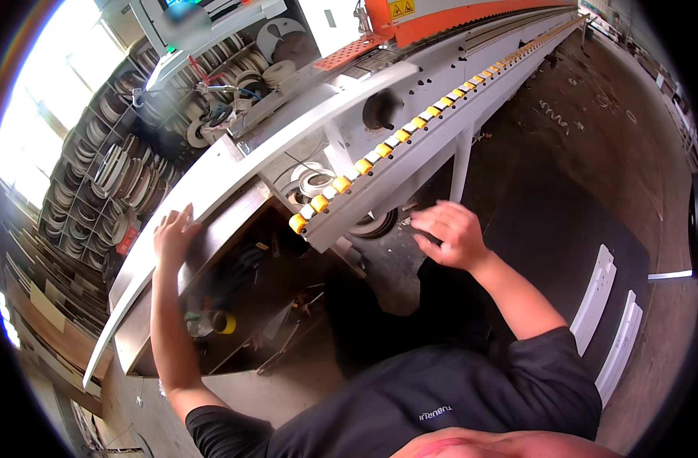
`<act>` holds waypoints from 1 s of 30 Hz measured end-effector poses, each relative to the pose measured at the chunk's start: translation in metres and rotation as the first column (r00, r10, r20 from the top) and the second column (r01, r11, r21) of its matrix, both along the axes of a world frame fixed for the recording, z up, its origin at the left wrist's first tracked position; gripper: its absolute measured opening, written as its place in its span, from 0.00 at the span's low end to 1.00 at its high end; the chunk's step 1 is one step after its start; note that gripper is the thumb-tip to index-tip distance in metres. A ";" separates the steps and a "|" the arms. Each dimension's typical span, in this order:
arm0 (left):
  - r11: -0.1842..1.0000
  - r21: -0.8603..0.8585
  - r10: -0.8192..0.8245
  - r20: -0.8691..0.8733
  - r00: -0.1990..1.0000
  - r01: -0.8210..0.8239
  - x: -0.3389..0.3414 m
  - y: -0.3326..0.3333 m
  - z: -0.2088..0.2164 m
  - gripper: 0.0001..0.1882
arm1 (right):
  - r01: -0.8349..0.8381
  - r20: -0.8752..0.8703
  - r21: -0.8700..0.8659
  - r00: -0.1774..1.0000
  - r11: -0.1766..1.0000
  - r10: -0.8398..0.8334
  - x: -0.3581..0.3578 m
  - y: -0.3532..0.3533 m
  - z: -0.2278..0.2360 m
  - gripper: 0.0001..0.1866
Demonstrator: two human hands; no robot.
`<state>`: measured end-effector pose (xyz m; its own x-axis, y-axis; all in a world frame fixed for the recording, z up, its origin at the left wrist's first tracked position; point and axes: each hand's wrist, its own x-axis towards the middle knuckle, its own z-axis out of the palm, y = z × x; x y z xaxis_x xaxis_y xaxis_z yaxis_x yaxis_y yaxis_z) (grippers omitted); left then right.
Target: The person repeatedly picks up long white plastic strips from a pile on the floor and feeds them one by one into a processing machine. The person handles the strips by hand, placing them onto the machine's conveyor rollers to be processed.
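Note:
A long white board (246,166) runs from the lower left up toward the machine and lies along the top of a dark wooden workbench (231,214). My left hand (175,237) rests on this board near its front edge, fingers stretched out over the surface. My right hand (450,235) is raised in the air to the right of the roller rail (383,150). Its fingers are loosely bent with the thumb apart, and nothing shows in them.
A long grey edge-banding machine with an orange cover (456,17) stretches to the far right. Racks of banding rolls (97,164) stand at the left. Under the workbench sits a yellow tape roll (225,323). White strips (593,299) lie on a dark panel (551,252) at my right.

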<state>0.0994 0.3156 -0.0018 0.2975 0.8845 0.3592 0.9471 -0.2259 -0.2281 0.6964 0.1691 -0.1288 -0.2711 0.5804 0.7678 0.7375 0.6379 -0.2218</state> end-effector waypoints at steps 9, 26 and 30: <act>0.975 -0.214 0.066 0.043 0.997 -0.055 0.000 0.088 -0.018 0.39 | 0.209 -0.056 -0.381 0.967 0.901 -0.248 0.024 -0.083 -0.137 0.12; 0.987 -0.122 -0.093 0.119 0.989 0.107 0.211 0.255 -0.024 0.45 | 0.169 -0.079 -0.597 0.960 0.784 -0.267 0.021 -0.059 -0.201 0.08; 0.991 -0.099 -0.082 0.109 0.991 0.093 0.209 0.263 -0.029 0.45 | 0.139 -0.072 -0.612 0.971 0.778 -0.229 0.022 -0.048 -0.202 0.08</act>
